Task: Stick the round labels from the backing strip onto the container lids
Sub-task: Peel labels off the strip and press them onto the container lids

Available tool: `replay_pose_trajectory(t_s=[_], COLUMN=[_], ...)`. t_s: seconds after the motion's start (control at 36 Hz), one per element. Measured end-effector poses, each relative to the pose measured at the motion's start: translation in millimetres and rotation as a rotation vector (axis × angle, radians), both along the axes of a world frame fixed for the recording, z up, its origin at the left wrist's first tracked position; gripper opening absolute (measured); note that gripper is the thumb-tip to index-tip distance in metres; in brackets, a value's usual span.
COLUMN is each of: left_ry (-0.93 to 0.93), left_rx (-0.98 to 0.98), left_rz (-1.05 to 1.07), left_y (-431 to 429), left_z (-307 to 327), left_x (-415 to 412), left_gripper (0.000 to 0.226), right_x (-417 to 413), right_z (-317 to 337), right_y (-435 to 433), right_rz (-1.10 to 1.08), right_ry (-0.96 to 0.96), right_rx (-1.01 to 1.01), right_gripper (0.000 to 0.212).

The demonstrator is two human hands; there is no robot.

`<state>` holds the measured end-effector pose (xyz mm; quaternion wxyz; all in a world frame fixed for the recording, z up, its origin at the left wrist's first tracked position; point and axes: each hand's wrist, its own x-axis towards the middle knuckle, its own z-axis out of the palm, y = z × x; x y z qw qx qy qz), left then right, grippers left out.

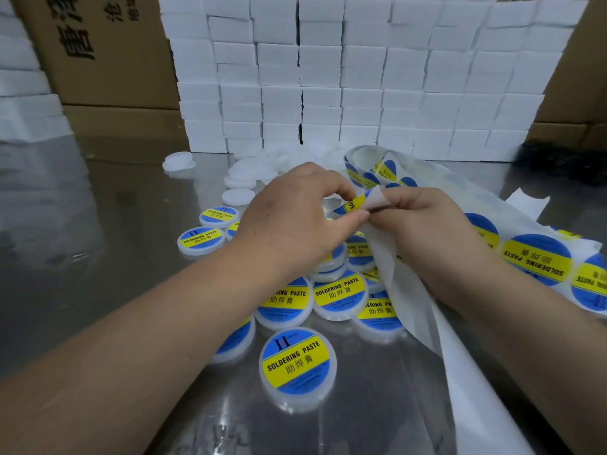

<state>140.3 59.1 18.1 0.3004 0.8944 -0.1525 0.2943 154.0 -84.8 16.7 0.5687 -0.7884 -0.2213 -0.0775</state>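
Observation:
My left hand (295, 211) pinches the edge of a round blue and yellow label (353, 203) that is partly lifted off the white backing strip (391, 257). My right hand (423, 218) grips the strip right beside that label. The strip runs from a coil with more labels (538, 257) on the right down to the near edge of the table. Below my hands lie several white container lids with labels on them, the nearest one (297, 364) lying alone. Bare white lids (238, 196) sit farther back.
The work surface is a shiny metal table (98, 257). A wall of stacked white boxes (361, 77) stands behind the lids, with brown cartons (98, 50) at the back left and more white stacks on the far left.

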Motion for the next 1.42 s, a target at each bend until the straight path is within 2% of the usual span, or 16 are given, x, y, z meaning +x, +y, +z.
replay_pose_trajectory(t_s=[0.08,0.17,0.28,0.42,0.5,0.58,0.64,0.72,0.81,0.89,1.06,1.14,1.17,1.31,1.42], left_ry=[0.005,0.002,-0.015,-0.011,-0.007,-0.019,-0.02,-0.025,-0.062,-0.068,-0.082,-0.111,-0.122,-0.181,-0.251], left_rx=[-0.021,-0.124,-0.218,-0.497,-0.604,-0.678,-0.668,-0.549,-0.423,-0.411,-0.424,-0.398,-0.396,-0.348,-0.28], left_rz=[-0.004,0.023,0.109,0.233,0.269,0.285,0.29,0.287,0.283,0.268,0.255,0.235,0.227,0.213,0.182], left_y=[0.5,1.7,5.5,18.8,25.4,28.8,28.7,22.3,15.3,14.9,15.6,15.0,15.1,13.4,12.9], left_z=[1.0,1.5,2.2,6.2,5.4,6.9,8.0,5.1,1.1,-0.5,0.5,0.5,0.5,-0.4,0.5], left_x=[0.6,1.9,5.7,16.0,21.1,22.7,22.0,18.5,13.2,11.9,11.1,9.4,9.4,8.3,6.4], left_gripper=[0.012,0.012,0.013,0.024,0.026,0.031,0.032,0.03,0.028,0.026,0.024,0.023,0.021,0.022,0.023], right_x=[-1.9,-3.4,0.9,6.9,6.6,8.5,7.7,8.2,8.2,6.6,3.5,3.1,3.1,4.7,4.9], right_z=[1.7,2.7,-2.2,-4.2,-2.3,-2.9,-2.4,-3.3,-1.4,2.1,-4.1,-0.7,0.5,3.5,3.9], right_y=[1.2,0.7,-1.5,-5.0,-3.5,-6.0,-8.1,-10.5,-13.9,-10.8,-3.4,-2.9,-3.2,-5.8,-3.7], right_rz=[-0.048,-0.051,-0.108,-0.156,-0.215,-0.289,-0.319,-0.397,-0.466,-0.384,-0.231,-0.189,-0.175,-0.184,-0.176], right_ry=[0.013,0.012,-0.013,-0.051,-0.085,-0.139,-0.181,-0.243,-0.375,-0.488,-0.258,-0.102,-0.045,0.094,0.126], right_rx=[0.011,0.005,-0.08,-0.065,-0.084,-0.106,-0.117,-0.149,-0.192,-0.148,-0.156,-0.007,0.054,0.137,0.159], right_gripper=[0.045,0.046,0.016,0.026,0.007,0.037,0.052,0.071,0.07,0.056,0.046,0.022,0.021,0.046,0.044])
